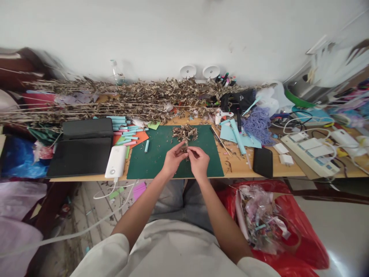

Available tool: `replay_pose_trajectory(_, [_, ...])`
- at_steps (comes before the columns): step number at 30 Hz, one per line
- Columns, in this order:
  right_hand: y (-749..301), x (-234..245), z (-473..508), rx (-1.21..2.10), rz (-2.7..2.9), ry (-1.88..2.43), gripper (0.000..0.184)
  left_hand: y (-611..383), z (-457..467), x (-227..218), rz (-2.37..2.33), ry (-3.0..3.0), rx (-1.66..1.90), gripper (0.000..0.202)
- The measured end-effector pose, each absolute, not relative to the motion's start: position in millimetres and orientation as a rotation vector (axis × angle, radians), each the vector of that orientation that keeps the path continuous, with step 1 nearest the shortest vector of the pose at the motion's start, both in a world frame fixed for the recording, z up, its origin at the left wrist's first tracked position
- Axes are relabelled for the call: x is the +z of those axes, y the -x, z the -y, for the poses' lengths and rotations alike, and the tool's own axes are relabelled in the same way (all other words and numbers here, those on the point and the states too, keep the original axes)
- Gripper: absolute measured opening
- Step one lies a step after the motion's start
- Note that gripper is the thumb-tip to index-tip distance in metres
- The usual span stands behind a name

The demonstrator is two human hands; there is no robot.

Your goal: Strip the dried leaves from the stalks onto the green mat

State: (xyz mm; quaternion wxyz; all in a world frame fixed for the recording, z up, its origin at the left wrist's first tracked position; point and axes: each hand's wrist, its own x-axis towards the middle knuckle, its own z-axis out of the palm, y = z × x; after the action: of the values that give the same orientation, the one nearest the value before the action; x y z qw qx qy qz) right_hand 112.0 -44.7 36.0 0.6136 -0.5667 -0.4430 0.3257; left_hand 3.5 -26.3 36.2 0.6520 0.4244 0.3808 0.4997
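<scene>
Between our fingertips [193, 149], closed in a pinch, our left hand [173, 159] and right hand [199, 161] hold a dried leafy sprig [185, 133], spreading forward over the green mat [152, 163]; farther out, we have dry stalks [161, 91] heaped before the wall [155, 38].

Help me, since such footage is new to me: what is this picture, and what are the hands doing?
There is no robot here, just a person's bare left hand and right hand. A camera worn on the head took this picture, looking forward and down. The fingers of both hands meet over a green cutting mat, pinching dried leaves; the exact piece is too small to make out. Behind lie long dried stalks. The wooden desk also bears a white power bank left of the mat, and a black phone and a power strip to the right.
</scene>
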Motion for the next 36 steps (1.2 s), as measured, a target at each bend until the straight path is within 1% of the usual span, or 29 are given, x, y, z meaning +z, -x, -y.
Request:
replay_pose_trajectory(3, [-118.8,38.9,46.0,0.726,1.135,1.298,0.013,3.6,21.5,32.0,-0.937,-1.084,1.111,0.048])
replay_pose_trajectory(6, [-125.0,39.2,44.3,0.775,1.206,1.29,0.012,6.7,17.8,25.8,-1.022,-1.23,1.133,0.032])
replay_pose_trajectory(9, [-128.5,38.0,44.3,0.854,1.223,1.284,0.01,7.7,16.5,20.3,-1.072,-1.321,1.142,0.025])
replay_pose_trajectory(12, [-126.9,36.7,46.3,0.901,1.185,1.256,0.013,7.7,16.2,19.8,-1.089,-1.257,1.14,0.023])
replay_pose_trajectory(16, [-117.6,33.8,46.2,0.86,1.122,1.266,0.015,5.6,15.0,24.2,-1.096,-1.073,1.181,0.026])
replay_pose_trajectory(19, [-108.1,30.9,42.8,0.899,0.951,1.254,0.015,3.4,14.2,26.1,-1.106,-0.986,1.2,0.029])
replay_pose_trajectory(22, [-100.3,29.5,39.6,0.949,0.739,1.259,0.021,3.9,14.5,26.4,-1.079,-0.922,1.169,0.034])
replay_pose_trajectory(28, [-96.5,30.1,36.9,0.967,0.605,1.241,0.023,11.4,18.2,23.8,-0.993,-1.045,1.102,0.04])
replay_pose_trajectory(32, [-98.5,26.1,37.4,0.984,0.631,1.248,0.023,13.3,16.7,20.1,-1.064,-1.197,1.087,0.033])
replay_pose_trajectory(36, [-108.9,23.1,38.5,1.052,0.759,1.241,0.023,15.3,11.7,24.1,-1.201,-1.527,1.04,0.021])
